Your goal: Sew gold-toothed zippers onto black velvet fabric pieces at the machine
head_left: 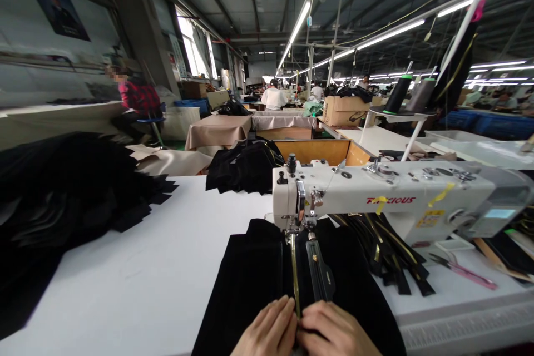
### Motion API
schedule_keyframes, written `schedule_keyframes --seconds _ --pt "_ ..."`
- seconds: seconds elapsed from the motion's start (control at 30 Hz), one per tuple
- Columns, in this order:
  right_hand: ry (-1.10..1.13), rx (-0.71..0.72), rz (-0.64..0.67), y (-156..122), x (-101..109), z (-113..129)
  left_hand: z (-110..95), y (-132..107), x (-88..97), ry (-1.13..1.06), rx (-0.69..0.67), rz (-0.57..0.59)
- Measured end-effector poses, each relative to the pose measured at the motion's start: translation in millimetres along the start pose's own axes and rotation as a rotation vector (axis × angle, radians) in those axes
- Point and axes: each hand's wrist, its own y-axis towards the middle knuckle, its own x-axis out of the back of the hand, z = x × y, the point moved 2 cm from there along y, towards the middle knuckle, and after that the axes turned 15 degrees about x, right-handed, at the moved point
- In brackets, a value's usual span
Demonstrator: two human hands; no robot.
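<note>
A black fabric panel [250, 267] lies on the white table under the needle of a sewing machine [325, 192]. Down its middle runs a zipper [294, 272] with gold teeth, reaching up to the presser foot. My left hand [269, 329] is closed at the zipper's near end, its fingers together along the left side. From the right, my right hand [329, 331] meets it with curled fingers, closed on the same end. The fingertips nearly touch and hide that part of the zipper. Just beyond my right hand, a dark guide-like attachment [319, 270] rests over the panel.
Black cut pieces form a large pile [70, 194] on the left and a smaller pile [246, 164] behind the panel. Several zipper strips [392, 250] lie under the machine arm. Pink-handled snips [467, 275] are on the right. Thread cones [398, 94] stand above; a seated person [139, 97] is far left.
</note>
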Motion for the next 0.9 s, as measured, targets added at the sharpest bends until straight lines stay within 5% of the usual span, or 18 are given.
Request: schedule_keyframes --seconds 0.3,0.73,0.9 --pt "-0.085 -0.229 0.350 29 9 -31 3 8 -0.8 0.011 -0.025 -0.051" --pt "-0.064 -0.285 0.358 39 -1 -61 23 26 -12.7 -0.169 0.049 0.063" --pt "0.004 -0.312 0.349 30 3 -49 24 23 -16.9 -0.160 0.057 -0.025"
